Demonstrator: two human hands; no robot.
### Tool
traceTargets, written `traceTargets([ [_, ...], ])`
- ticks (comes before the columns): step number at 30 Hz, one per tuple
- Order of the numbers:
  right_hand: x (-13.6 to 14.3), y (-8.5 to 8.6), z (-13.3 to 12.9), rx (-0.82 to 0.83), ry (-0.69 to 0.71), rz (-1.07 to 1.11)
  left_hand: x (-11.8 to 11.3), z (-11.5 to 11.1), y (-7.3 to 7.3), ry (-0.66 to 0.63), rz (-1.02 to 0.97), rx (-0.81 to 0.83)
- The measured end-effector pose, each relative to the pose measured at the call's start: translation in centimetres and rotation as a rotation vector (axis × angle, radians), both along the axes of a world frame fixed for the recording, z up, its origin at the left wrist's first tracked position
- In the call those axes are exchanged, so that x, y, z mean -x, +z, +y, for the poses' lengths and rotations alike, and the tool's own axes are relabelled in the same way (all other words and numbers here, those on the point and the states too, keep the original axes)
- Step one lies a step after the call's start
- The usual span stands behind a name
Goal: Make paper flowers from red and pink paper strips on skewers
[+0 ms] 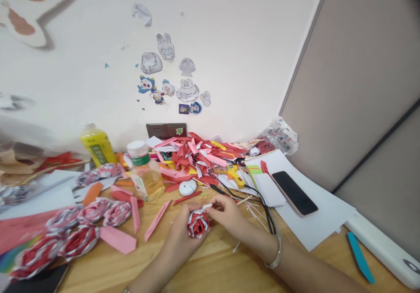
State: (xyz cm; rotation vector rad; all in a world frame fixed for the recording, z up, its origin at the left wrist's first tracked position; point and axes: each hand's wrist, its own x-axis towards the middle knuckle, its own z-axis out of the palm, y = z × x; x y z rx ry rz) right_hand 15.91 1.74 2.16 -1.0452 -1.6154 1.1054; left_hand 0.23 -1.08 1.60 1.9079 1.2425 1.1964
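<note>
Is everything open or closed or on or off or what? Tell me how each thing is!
Paper flower: red and white, curled up, held.
Left hand: curled around the flower.
Right hand: pinching its edge.
Phone: lying flat, screen dark.
Clear bottle: cap on, partly full.
Yellow bottle: cap on.
White earphone case: looks shut.
Glue gun: lying down, heat unknown.

Paper rose point(198, 224) red, white-edged; glue gun point(236, 177) yellow; phone screen point(295, 193) black; earbud case point(187, 188) white; tabletop point(226, 269) brown, wood-grained.
</note>
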Motion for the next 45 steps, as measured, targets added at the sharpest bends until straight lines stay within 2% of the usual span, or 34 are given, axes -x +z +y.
traceTargets([
  [6, -0.5, -0.4, 0.3, 0.016, 0.102, 0.030, -0.1, 0.0, 0.8, -0.007, 0.087, -0.023],
  [13, -0.4, 0.6, -0.2, -0.059, 0.056, -0.076, 0.1, 0.4, -0.1, -0.090, 0.138, -0.025],
  [22, -0.1, 1.0, -0.5, -0.068, -0.006, -0.210, 0.2, 0.5, -0.7, -0.087, 0.162, -0.049],
  [37, 0.0, 1.1, -1.2, -0.269, -0.017, -0.273, 0.1, 0.4, -0.4, -0.061, 0.121, 0.001],
  [45, -0.5, 0.9, -0.4, -0.130, 0.080, -0.244, 0.2, 0.2, -0.1, -0.073, 0.281, -0.082],
])
